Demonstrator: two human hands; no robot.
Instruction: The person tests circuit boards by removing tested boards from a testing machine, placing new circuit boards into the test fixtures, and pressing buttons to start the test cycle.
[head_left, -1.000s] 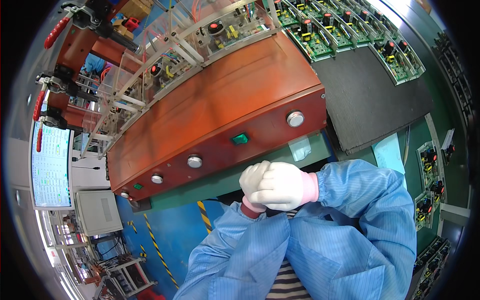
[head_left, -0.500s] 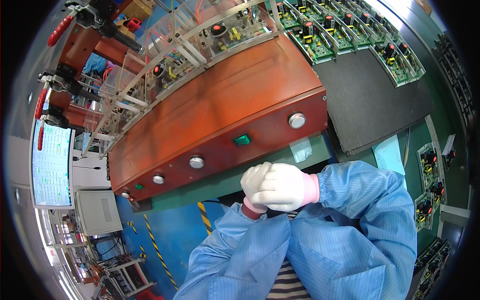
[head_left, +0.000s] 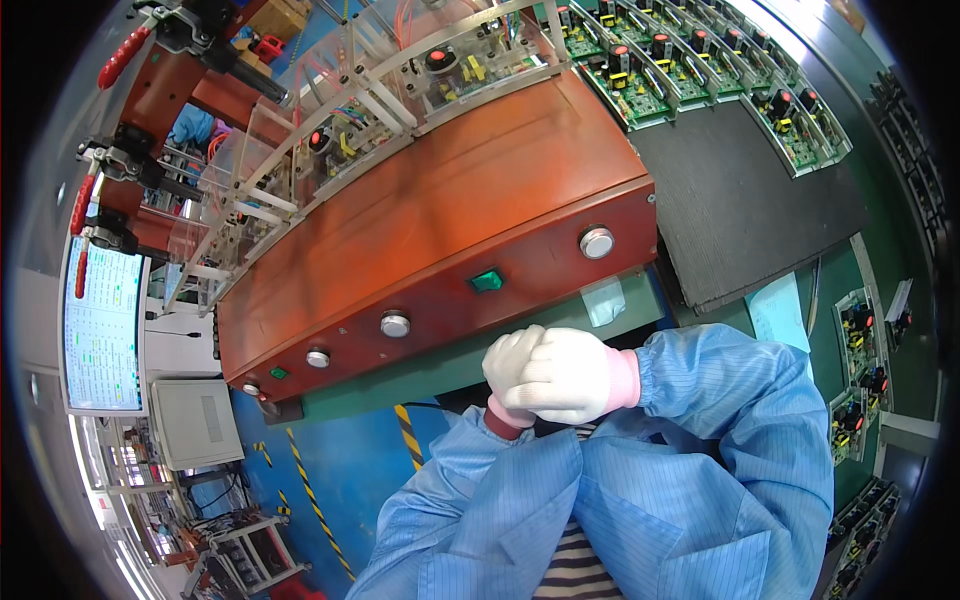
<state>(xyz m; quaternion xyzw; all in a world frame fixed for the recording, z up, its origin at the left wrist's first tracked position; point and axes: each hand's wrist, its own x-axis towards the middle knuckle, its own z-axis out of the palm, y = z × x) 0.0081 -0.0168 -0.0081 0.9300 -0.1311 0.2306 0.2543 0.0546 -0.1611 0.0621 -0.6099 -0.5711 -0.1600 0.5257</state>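
Observation:
Both my hands wear white gloves with pink cuffs and rest clasped together in front of my chest, before the red machine box. My right hand (head_left: 572,376) lies over my left hand (head_left: 504,362), its fingers curled round it. The left hand is closed, and its fingers are partly covered by the right. Nothing else shows between them. Just beyond, the red machine box (head_left: 440,215) has a front panel with several round silver buttons (head_left: 596,242) and a green switch (head_left: 487,281). Neither hand touches the panel.
Clear fixtures (head_left: 455,70) with circuit boards stand on the box, with red-handled toggle clamps (head_left: 124,58) at left. More green circuit boards (head_left: 632,95) sit at the back right beside a black mat (head_left: 745,200). A screen (head_left: 103,325) glows at far left.
My hands stay clasped in the same place. The view has shifted very slightly; nothing else has visibly moved.

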